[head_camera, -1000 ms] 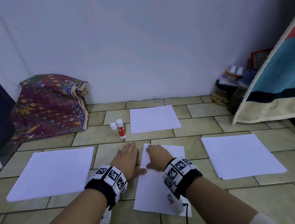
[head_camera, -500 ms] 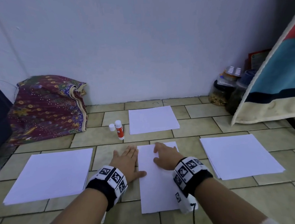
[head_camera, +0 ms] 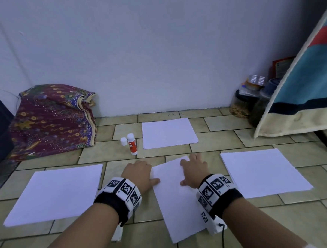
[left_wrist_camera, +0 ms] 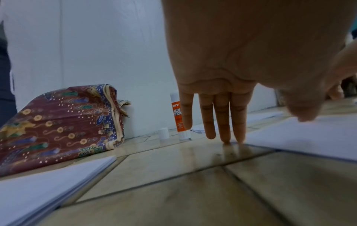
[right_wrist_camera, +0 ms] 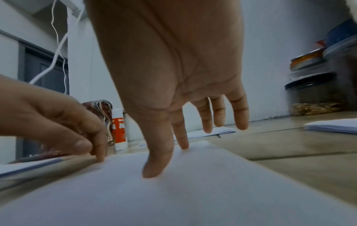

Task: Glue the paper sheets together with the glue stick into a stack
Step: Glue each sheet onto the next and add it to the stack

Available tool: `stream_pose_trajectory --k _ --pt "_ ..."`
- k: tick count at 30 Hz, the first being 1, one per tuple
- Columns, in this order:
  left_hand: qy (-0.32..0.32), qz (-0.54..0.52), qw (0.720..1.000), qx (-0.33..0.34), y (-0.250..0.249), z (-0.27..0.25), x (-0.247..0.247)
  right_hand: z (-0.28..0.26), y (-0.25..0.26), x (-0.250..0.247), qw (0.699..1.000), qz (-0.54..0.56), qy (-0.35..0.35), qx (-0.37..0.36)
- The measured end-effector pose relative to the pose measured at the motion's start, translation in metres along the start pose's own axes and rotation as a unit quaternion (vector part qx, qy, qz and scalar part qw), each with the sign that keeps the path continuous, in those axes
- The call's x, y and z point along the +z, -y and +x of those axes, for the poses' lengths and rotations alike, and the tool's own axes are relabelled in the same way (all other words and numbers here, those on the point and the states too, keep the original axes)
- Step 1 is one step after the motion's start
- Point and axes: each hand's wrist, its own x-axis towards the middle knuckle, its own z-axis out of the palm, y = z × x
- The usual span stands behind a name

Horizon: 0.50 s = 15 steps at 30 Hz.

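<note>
I count three paper piles around the centre sheet (head_camera: 176,197) on the floor (head_camera: 236,241): left pile (head_camera: 54,193), right pile (head_camera: 262,171), far pile (head_camera: 168,133); one glue stick (head_camera: 132,144) and its cap (head_camera: 123,141) stand beyond it. My left hand (head_camera: 138,174) lies flat, fingers straight, thumb on the sheet's left edge. My right hand (head_camera: 194,170) rests spread, grasping nothing, on the sheet's far end.

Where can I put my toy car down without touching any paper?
Bare tiles lie between the left paper stack and the patterned cloth bundle, and between the far sheets and the jars. The middle is crowded: both hands hold the centre sheet.
</note>
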Motion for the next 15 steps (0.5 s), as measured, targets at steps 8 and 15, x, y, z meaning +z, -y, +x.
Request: stream_pose_trajectory --k 8,15 --pt "0.05 -0.059 0.997 0.012 0.004 -0.003 0.002 -0.002 0.047 0.006 0.988 0.025 0.05 -0.141" --pt "0.104 -0.031 0.994 0.008 0.025 -0.006 0.022 0.002 0.046 0.003 0.982 0.028 0.062 -0.173"
